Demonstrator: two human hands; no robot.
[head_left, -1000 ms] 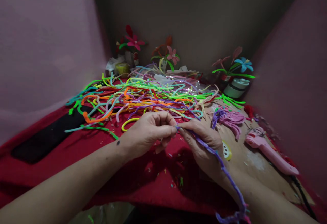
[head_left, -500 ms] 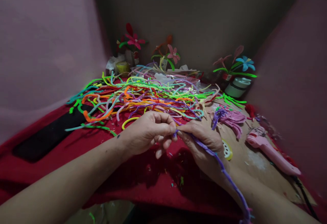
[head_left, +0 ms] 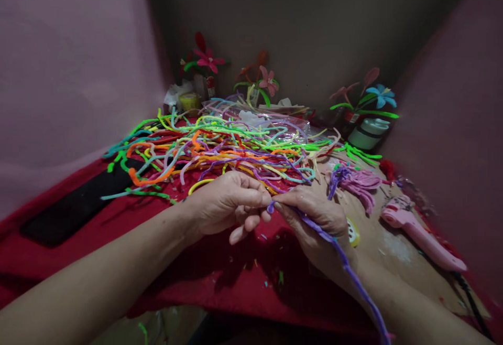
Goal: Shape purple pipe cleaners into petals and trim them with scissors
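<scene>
A long purple pipe cleaner [head_left: 348, 267] runs from between my fingertips, under my right fingers and down over my right forearm; it looks twisted along its length. Its tip is bent into a small curl at the pinch. My left hand [head_left: 239, 201] pinches this end between thumb and forefinger, its other fingers loosely curled. Close beside it, my right hand [head_left: 314, 216] grips the pipe cleaner between thumb and forefinger. Behind both hands lies a large pile of coloured pipe cleaners [head_left: 231, 151] in green, orange, purple, yellow and other colours.
A black flat case [head_left: 74, 208] lies at left on the red cloth [head_left: 176, 277]. At right, a board [head_left: 396, 250] bears a pink tool [head_left: 424, 237], a pink bundle [head_left: 361, 185] and a yellow-rimmed disc [head_left: 353, 231]. Pipe-cleaner flowers [head_left: 379, 96] stand at the back.
The small curl at the purple tip shows more clearly between my fingertips. My left lower fingers have shifted slightly, and the view has moved a little. Both hands keep their hold.
</scene>
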